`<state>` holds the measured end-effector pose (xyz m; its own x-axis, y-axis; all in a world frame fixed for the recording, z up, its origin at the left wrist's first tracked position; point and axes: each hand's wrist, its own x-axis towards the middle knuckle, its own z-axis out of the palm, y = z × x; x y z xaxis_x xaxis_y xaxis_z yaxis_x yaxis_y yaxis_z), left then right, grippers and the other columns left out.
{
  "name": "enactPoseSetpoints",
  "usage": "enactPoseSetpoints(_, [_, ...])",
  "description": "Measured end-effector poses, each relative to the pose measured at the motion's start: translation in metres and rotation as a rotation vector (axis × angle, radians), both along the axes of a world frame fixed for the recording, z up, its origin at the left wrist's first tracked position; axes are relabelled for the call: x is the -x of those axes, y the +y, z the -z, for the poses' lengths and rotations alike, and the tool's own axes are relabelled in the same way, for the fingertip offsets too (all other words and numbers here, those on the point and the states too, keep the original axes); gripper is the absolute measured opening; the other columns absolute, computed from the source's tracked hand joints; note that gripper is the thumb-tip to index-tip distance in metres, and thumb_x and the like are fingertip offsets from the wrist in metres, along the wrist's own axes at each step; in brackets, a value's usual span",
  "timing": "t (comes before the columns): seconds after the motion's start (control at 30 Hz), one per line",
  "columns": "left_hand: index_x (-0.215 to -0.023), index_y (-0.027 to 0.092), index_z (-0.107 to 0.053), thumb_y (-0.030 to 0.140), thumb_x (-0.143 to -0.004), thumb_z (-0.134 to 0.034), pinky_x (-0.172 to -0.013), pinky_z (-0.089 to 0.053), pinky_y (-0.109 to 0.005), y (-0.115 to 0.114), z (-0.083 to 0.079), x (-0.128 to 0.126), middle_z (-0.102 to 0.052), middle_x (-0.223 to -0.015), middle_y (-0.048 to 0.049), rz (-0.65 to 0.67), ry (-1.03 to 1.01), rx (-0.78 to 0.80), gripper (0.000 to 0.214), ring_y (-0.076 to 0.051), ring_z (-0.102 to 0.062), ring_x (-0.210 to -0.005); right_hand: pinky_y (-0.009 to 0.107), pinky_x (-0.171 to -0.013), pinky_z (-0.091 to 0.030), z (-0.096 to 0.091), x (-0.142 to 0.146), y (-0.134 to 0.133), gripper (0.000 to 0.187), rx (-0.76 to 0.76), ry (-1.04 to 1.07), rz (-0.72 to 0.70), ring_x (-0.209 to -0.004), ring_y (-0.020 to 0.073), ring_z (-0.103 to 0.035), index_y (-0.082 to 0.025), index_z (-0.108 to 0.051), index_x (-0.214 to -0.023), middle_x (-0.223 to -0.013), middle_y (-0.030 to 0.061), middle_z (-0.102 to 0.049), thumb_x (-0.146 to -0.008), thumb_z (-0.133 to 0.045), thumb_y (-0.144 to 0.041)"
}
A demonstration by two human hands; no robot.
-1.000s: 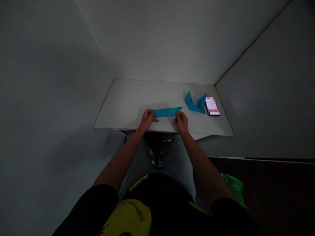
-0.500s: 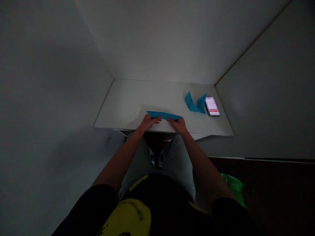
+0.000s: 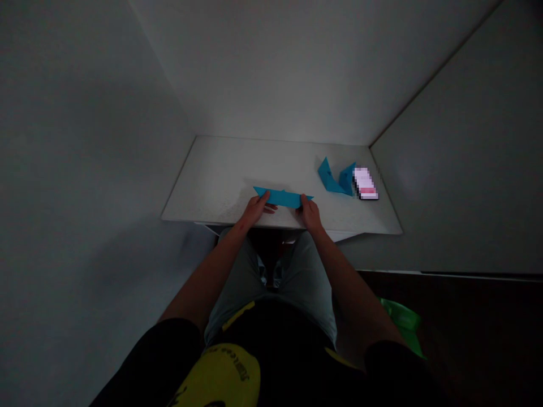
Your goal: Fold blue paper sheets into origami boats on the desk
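Observation:
A long blue folded paper (image 3: 283, 198) with pointed ends is held level just over the table's front edge. My left hand (image 3: 255, 208) grips its left part, thumb on top and fingers underneath. Around its right part my right hand (image 3: 309, 212) is closed, thumb on the near face. The paper's underside is hidden. To the right on the table stands another blue folded paper piece (image 3: 337, 182), with two raised pointed ends and a low middle; neither hand touches it.
The white table (image 3: 224, 169) sits between walls at the back and both sides. A phone (image 3: 365, 183) with a blurred screen lies at its right, beside the standing paper piece. A green plastic object (image 3: 403, 319) is on the floor at the lower right.
The held paper has turned so a broader flat face shows. My hands have moved apart, from near its middle toward its ends, with the thumbs now on that face.

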<state>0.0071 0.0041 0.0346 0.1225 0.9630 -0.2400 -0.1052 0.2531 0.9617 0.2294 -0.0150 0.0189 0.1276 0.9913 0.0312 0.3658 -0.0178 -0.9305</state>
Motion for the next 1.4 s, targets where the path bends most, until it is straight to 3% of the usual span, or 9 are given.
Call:
enactPoseSetpoints(0.27, [-0.102,0.017,-0.062,0.063,-0.098,-0.067,-0.066,-0.069,-0.038,0.003,0.003,0.005,-0.077,-0.091,-0.0098,-0.135,-0.12,-0.032,0.046,-0.022,-0.077,-0.075,0.038,-0.081,-0.051,0.001,-0.003,-0.001,0.084,-0.003,-0.013,0.005,-0.065,0.022,-0.062,-0.026,-0.056,-0.055,-0.057,0.0042,-0.061,-0.096,-0.03,-0.094])
enactPoseSetpoints(0.43, [-0.094,0.018,-0.058,0.066,-0.095,-0.066,-0.059,-0.066,-0.034,0.002,0.002,0.003,-0.068,-0.078,-0.0036,-0.227,-0.139,-0.058,0.048,-0.018,-0.071,-0.063,0.039,-0.082,-0.051,-0.003,-0.001,-0.002,0.084,0.017,-0.036,-0.009,-0.065,0.0227,-0.063,-0.026,-0.056,-0.053,-0.056,0.0045,-0.06,-0.098,-0.028,-0.091])
enactPoseSetpoints(0.6, [-0.087,0.021,-0.053,0.067,-0.096,-0.064,-0.057,-0.065,-0.032,0.0,0.002,0.002,-0.049,-0.06,0.0066,-0.26,-0.168,-0.091,0.048,-0.01,-0.051,-0.046,0.038,-0.084,-0.051,-0.008,-0.001,-0.004,0.083,0.0,-0.08,-0.04,-0.068,0.0233,-0.063,-0.027,-0.057,-0.053,-0.058,0.0055,-0.061,-0.1,-0.028,-0.089])
enactPoseSetpoints(0.87, [-0.09,0.022,-0.055,0.065,-0.098,-0.061,-0.059,-0.066,-0.032,0.002,0.005,0.004,-0.046,-0.06,0.0074,-0.275,-0.18,-0.107,0.045,-0.009,-0.045,-0.047,0.039,-0.085,-0.051,-0.007,-0.001,-0.005,0.076,-0.011,-0.087,-0.052,-0.069,0.0231,-0.061,-0.027,-0.054,-0.058,-0.06,0.0046,-0.059,-0.103,-0.029,-0.082])
enactPoseSetpoints(1.0, [-0.091,0.021,-0.057,0.065,-0.1,-0.058,-0.064,-0.068,-0.034,0.002,0.008,0.003,-0.047,-0.061,0.0062,-0.279,-0.18,-0.123,0.045,-0.01,-0.047,-0.049,0.038,-0.081,-0.052,-0.009,0.0,-0.004,0.063,-0.061,0.004,-0.064,-0.068,0.0217,-0.06,-0.026,-0.058,-0.075,-0.063,0.0011,-0.059,-0.103,-0.038,-0.08])
enactPoseSetpoints(1.2, [-0.106,0.019,-0.065,0.073,-0.101,-0.052,-0.065,-0.068,-0.035,0.002,0.004,0.003,-0.054,-0.067,0.0037,-0.281,-0.142,-0.107,0.056,-0.011,-0.05,-0.05,0.034,-0.061,-0.048,-0.009,0.003,-0.003,0.061,-0.113,0.149,-0.009,-0.06,0.0186,-0.053,-0.027,-0.06,-0.127,-0.073,-0.0034,-0.054,-0.097,-0.054,-0.079])
enactPoseSetpoints(1.27, [-0.112,0.019,-0.064,0.076,-0.1,-0.053,-0.063,-0.067,-0.034,0.001,0.003,0.004,-0.058,-0.071,0.0029,-0.283,-0.139,-0.101,0.059,-0.011,-0.052,-0.05,0.034,-0.06,-0.048,-0.008,0.003,-0.003,0.062,-0.131,0.175,-0.001,-0.06,0.0167,-0.052,-0.028,-0.058,-0.132,-0.083,-0.0019,-0.057,-0.094,-0.06,-0.077])
enactPoseSetpoints(1.4, [-0.12,0.019,-0.062,0.077,-0.1,-0.053,-0.066,-0.067,-0.034,0.001,0.003,0.006,-0.067,-0.08,-0.0004,-0.275,-0.157,-0.099,0.062,-0.012,-0.061,-0.055,0.032,-0.06,-0.047,-0.007,0.004,-0.005,0.059,-0.125,0.168,-0.023,-0.063,0.0156,-0.053,-0.028,-0.059,-0.124,-0.091,-0.0001,-0.058,-0.091,-0.062,-0.076])
